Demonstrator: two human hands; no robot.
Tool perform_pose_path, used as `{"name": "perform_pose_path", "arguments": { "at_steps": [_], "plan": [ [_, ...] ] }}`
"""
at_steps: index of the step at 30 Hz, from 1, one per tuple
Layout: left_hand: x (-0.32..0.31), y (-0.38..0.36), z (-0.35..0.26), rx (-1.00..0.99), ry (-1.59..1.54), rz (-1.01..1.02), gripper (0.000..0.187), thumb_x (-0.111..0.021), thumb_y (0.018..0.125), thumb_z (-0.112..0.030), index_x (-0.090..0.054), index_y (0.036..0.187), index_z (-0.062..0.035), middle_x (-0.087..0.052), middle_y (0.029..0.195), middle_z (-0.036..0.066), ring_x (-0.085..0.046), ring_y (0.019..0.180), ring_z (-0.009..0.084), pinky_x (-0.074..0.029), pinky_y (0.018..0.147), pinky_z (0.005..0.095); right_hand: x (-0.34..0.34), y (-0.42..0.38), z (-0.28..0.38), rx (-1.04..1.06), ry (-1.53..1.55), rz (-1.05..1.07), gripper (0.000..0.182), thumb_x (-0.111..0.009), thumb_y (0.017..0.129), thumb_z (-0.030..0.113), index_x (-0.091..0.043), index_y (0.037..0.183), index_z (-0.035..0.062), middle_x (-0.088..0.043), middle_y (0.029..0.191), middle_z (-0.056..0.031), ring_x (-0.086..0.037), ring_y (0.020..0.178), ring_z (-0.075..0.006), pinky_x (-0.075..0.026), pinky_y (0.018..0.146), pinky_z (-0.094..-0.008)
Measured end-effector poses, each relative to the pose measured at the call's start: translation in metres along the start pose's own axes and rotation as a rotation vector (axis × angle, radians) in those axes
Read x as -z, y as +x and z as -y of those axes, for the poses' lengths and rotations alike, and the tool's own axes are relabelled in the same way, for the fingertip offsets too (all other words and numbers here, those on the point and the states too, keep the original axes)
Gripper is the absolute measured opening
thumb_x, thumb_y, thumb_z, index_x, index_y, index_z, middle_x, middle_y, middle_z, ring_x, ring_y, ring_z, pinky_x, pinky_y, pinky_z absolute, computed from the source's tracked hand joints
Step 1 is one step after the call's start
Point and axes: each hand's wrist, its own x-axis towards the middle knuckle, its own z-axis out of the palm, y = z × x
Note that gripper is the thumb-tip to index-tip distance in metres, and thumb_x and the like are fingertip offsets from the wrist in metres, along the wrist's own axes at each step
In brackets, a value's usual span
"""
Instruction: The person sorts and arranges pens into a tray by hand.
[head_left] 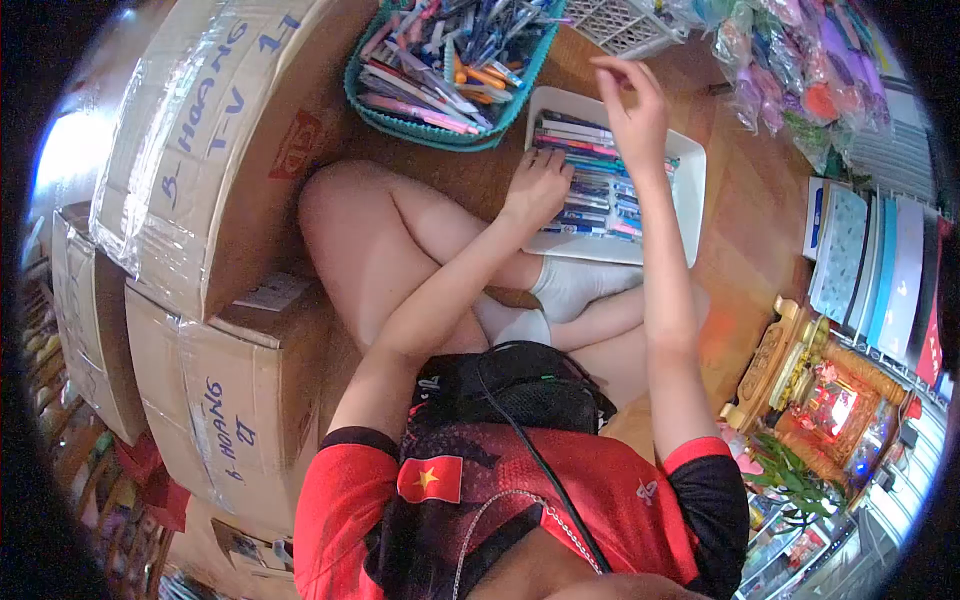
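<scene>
A white plastic tray [690,150] lies on the floor in front of my crossed legs, with rows of pens [590,190] in it. My left hand [540,187] rests at the tray's left side, its slightly spread fingers bent down onto the pen ends; no pen shows gripped in them. Raised above the tray's far right part is my right hand [635,105]. Its fingers are loosely bent, with a gap between thumb and palm, and I see nothing in them. Beyond the left hand, a teal basket [430,138] is heaped with loose pens, several of them pink and orange.
Large taped cardboard boxes [230,150] with handwriting stand close on my left. A white lattice basket [620,25] is at the far side. Plastic-wrapped flowers [800,70] sit at the far right. A carved wooden altar [765,365] with a red-lit interior is to my right.
</scene>
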Motion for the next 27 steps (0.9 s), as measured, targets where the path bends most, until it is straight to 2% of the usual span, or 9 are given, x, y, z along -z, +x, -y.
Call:
{"name": "perform_pose_path", "arguments": {
  "at_steps": [6,11,19,20,21,23,24,25,27],
  "plan": [
    [-0.004,-0.001,0.002,-0.012,-0.064,0.026,0.020,-0.054,0.076,-0.013,-0.063,0.092,-0.0042,-0.060,0.102,0.015,-0.054,0.104,0.0282,-0.036,0.096,0.0450,-0.059,0.036,0.046,0.110,0.029,0.349,0.033,-0.067,0.078,0.033,-0.067,0.100,0.0082,-0.061,0.086,-0.0116,-0.060,0.082,-0.0288,-0.047,0.076,-0.0373],
    [-0.016,0.000,0.003,0.006,-0.127,-0.220,0.020,-0.055,0.073,-0.011,-0.065,0.089,-0.0032,-0.060,0.100,0.013,-0.056,0.100,0.0262,-0.035,0.097,0.0434,-0.097,0.035,0.046,0.136,0.023,0.311,0.028,-0.068,0.078,0.030,-0.068,0.087,0.0036,-0.063,0.086,-0.0119,-0.060,0.082,-0.0297,-0.047,0.075,-0.0360],
    [-0.002,0.001,0.001,0.022,-0.180,-0.114,0.018,-0.058,0.071,-0.012,-0.063,0.086,-0.0049,-0.060,0.100,0.013,-0.056,0.100,0.0281,-0.035,0.097,0.0462,-0.070,0.033,0.047,-0.014,0.264,0.153,0.021,-0.065,0.082,0.023,-0.067,0.088,0.0026,-0.064,0.086,-0.0119,-0.061,0.083,-0.0284,-0.045,0.077,-0.0337],
    [-0.003,0.001,0.001,0.018,-0.186,-0.111,0.017,-0.058,0.071,-0.012,-0.063,0.085,-0.0052,-0.060,0.100,0.013,-0.055,0.100,0.0283,-0.035,0.097,0.0463,-0.064,0.036,0.045,0.012,0.244,0.128,0.018,-0.061,0.087,0.021,-0.068,0.092,0.0054,-0.066,0.087,-0.0050,-0.062,0.081,-0.0131,-0.046,0.075,-0.0258],
    [-0.004,0.000,0.001,0.011,-0.188,-0.113,0.018,-0.058,0.072,-0.012,-0.063,0.088,-0.0055,-0.060,0.098,0.012,-0.055,0.099,0.0285,-0.036,0.096,0.0459,-0.054,0.039,0.048,-0.060,0.336,0.172,0.021,-0.057,0.090,0.024,-0.065,0.096,0.0052,-0.066,0.090,-0.0034,-0.061,0.085,-0.0120,-0.046,0.079,-0.0249],
    [-0.006,-0.001,0.003,-0.005,-0.190,-0.118,0.021,-0.059,0.074,-0.012,-0.061,0.094,-0.0060,-0.059,0.095,0.010,-0.054,0.097,0.0290,-0.037,0.094,0.0450,-0.043,0.046,0.048,-0.048,0.574,0.044,0.020,-0.051,0.094,0.021,-0.061,0.094,0.0033,-0.065,0.085,-0.0068,-0.058,0.076,-0.0125,-0.046,0.071,-0.0262],
    [-0.005,0.000,0.003,0.002,-0.215,-0.104,0.020,-0.059,0.073,-0.011,-0.062,0.092,-0.0063,-0.059,0.094,0.010,-0.054,0.096,0.0289,-0.037,0.094,0.0446,-0.033,0.047,0.044,-0.212,0.441,-0.011,0.020,-0.053,0.093,0.020,-0.060,0.100,0.0016,-0.063,0.083,-0.0045,-0.058,0.071,-0.0160,-0.046,0.067,-0.0275],
    [-0.003,0.000,0.003,0.009,-0.240,-0.091,0.018,-0.059,0.073,-0.010,-0.062,0.091,-0.0066,-0.058,0.093,0.009,-0.054,0.096,0.0287,-0.037,0.093,0.0443,-0.021,0.048,0.041,-0.186,0.350,-0.050,0.024,-0.051,0.094,0.022,-0.059,0.098,0.0004,-0.060,0.079,-0.0020,-0.053,0.070,-0.0096,-0.044,0.066,-0.0246],
    [0.002,0.001,0.002,0.031,-0.306,-0.092,0.017,-0.059,0.073,-0.008,-0.062,0.090,-0.0064,-0.059,0.092,0.010,-0.054,0.095,0.0295,-0.038,0.091,0.0431,0.001,0.047,0.038,-0.232,0.614,-0.051,0.019,-0.056,0.091,0.020,-0.061,0.100,0.0037,-0.062,0.082,-0.0032,-0.057,0.077,-0.0128,-0.045,0.069,-0.0260]
  ]
}}
